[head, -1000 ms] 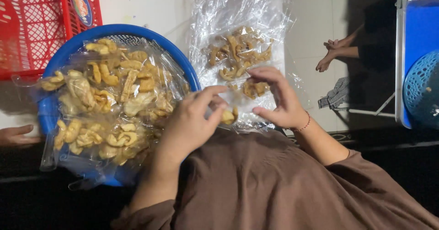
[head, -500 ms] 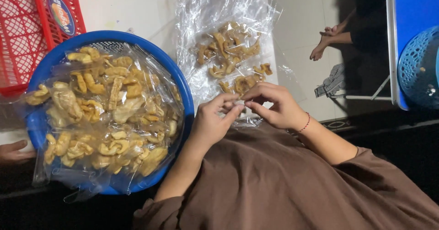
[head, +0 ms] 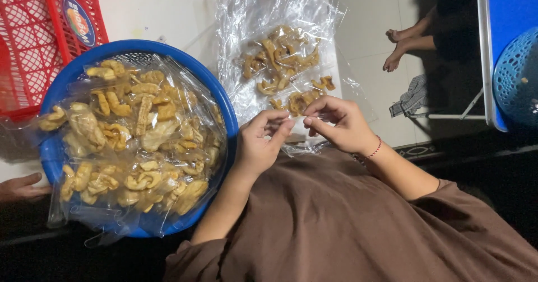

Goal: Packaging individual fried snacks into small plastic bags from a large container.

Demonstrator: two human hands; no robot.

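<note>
A blue basket (head: 56, 91) of bagged golden snacks (head: 131, 147) sits beside me, a red crate (head: 33, 41) behind it, another person's bare feet (head: 395, 49) beyond.

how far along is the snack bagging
Done: the round blue plastic basket is heaped with filled clear snack bags. In hand: the left hand and right hand pinch the clear plastic bag of fried snacks at its near edge. Left: unclear.
</note>
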